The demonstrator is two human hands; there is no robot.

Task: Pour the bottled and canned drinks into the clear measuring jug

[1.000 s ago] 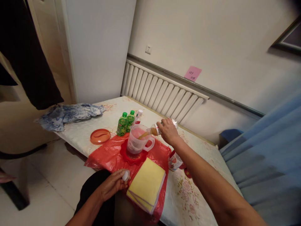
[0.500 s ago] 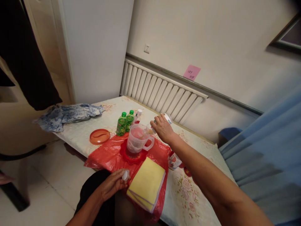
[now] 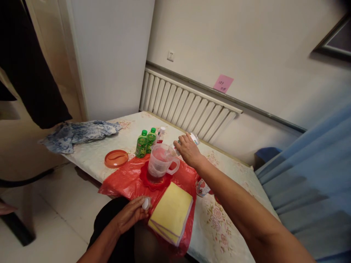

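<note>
My right hand (image 3: 187, 148) grips a clear bottle (image 3: 195, 138) with a white label, tipped so its mouth leans over the rim of a translucent plastic measuring jug (image 3: 158, 164). The jug stands upright on a red scalloped dish (image 3: 145, 179), its handle toward the right. Low in view, my left hand (image 3: 131, 214) pinches a white bottle cap (image 3: 146, 203) between thumb and fingers. Close to that hand lies a stack of folded yellow cloths (image 3: 172, 210). My right hand's fingers hide the middle of the bottle.
Red plastic sheeting (image 3: 120, 180) lies under the dish. Behind the jug stand two green-capped bottles (image 3: 142, 144) and a white-capped bottle (image 3: 160, 135). An orange lid (image 3: 116, 159) and a blue patterned cloth (image 3: 82, 134) are left; a printed container (image 3: 202, 187) sits under my right forearm.
The tilted bottle looks emptier near its neck, and my right hand has shifted very slightly left. My left hand with the cap stays almost still.
</note>
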